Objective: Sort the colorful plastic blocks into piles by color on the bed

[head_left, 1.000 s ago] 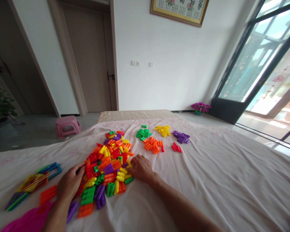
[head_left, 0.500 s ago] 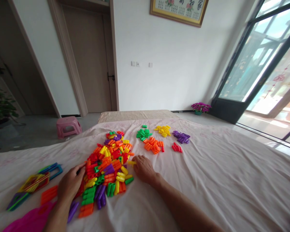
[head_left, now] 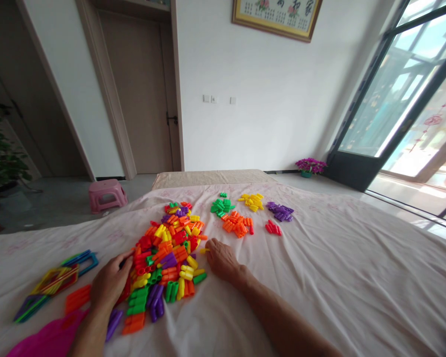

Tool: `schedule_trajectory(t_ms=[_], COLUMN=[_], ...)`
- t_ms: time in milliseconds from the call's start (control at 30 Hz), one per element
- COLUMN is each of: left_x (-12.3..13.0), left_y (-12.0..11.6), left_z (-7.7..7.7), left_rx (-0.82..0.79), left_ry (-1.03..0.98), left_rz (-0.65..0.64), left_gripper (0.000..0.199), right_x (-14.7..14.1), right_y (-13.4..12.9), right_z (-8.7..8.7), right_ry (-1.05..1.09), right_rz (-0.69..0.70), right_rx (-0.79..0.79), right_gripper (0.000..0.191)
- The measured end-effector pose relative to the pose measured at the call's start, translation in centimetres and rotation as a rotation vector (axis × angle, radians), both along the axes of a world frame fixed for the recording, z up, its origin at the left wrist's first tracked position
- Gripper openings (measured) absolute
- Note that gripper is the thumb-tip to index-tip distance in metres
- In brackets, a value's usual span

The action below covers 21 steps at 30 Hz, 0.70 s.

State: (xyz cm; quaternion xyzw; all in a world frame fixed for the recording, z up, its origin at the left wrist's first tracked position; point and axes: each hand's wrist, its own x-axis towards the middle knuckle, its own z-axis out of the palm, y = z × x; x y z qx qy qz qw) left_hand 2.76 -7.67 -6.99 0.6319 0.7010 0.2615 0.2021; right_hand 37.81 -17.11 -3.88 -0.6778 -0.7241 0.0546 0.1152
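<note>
A mixed pile of plastic building blocks (head_left: pixel 171 248) in red, orange, yellow, green and purple lies on the bedsheet (head_left: pixel 319 277). At the pile's left edge rests my left hand (head_left: pixel 110 278), thumb and forefinger apart; its other fingertips are hidden. My right hand (head_left: pixel 223 260) is closed just right of the pile, its fingers bent round a yellow block (head_left: pixel 204 250) whose end sticks out to the left. Beyond it lie sorted heaps: green blocks (head_left: pixel 222 206), orange blocks (head_left: pixel 237 224), yellow blocks (head_left: pixel 251 201), purple blocks (head_left: pixel 280 211) and red blocks (head_left: pixel 273 227).
Flat coloured frame pieces (head_left: pixel 57 280) lie left of my left hand, with a bright pink object (head_left: pixel 44 339) below them. A pink stool (head_left: pixel 107 196) stands on the floor at left. Potted purple flowers (head_left: pixel 310 166) stand by the glass door (head_left: pixel 379 119).
The yellow block shows less beyond my right fingers, which have drawn slightly further round it. My left hand keeps its place by the pile. The whole view has shifted slightly.
</note>
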Motion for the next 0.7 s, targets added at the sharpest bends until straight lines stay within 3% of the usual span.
schedule_trajectory(t_ms=[400, 700], left_x=[0.0, 0.0], left_y=[-0.1, -0.2], left_z=[-0.1, 0.0], left_rx=[0.018, 0.003], left_ry=[0.008, 0.009], left_rz=[0.001, -0.009], left_gripper=[0.053, 0.056], right_x=[0.5, -0.2], right_y=[-0.4, -0.6], right_z=[2.1, 1.2], right_ry=[0.047, -0.075], right_rz=[0.03, 0.046], right_rx=[-0.049, -0.033], right_gripper=[0.023, 0.015])
